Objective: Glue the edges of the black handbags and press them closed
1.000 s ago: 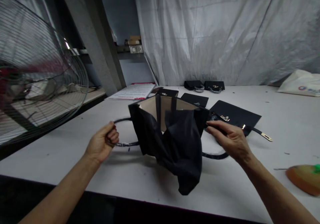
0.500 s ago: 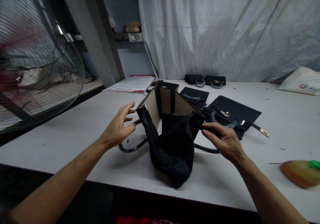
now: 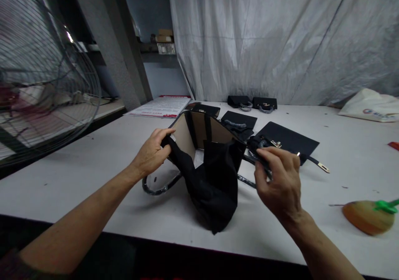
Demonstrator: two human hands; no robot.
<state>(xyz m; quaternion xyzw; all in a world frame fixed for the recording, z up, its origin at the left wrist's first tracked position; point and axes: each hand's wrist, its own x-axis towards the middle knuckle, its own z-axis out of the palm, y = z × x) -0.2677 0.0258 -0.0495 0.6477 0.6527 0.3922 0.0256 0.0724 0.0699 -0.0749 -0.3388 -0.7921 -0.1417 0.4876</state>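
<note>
A black bag stands on the white table with its top open, showing a beige inside and loose black cloth hanging over the near side. My left hand pinches the bag's upper left edge. On the other side, my right hand is closed, thumb against fingers, around a dark strap-like piece beside the bag's right edge; whether that piece joins the bag is unclear. Plastic-wrapped handles curve out from both sides of the bag.
Black flat bag pieces with gold clasps lie behind my right hand. Small black bags and a printed sheet are farther back. An orange object with a green top sits right. A wire-guarded fan stands left.
My left hand has closed on the bag's left edge, where its fingers were apart before. My right hand has turned and lifted the dark piece slightly. The view has shifted a little.
</note>
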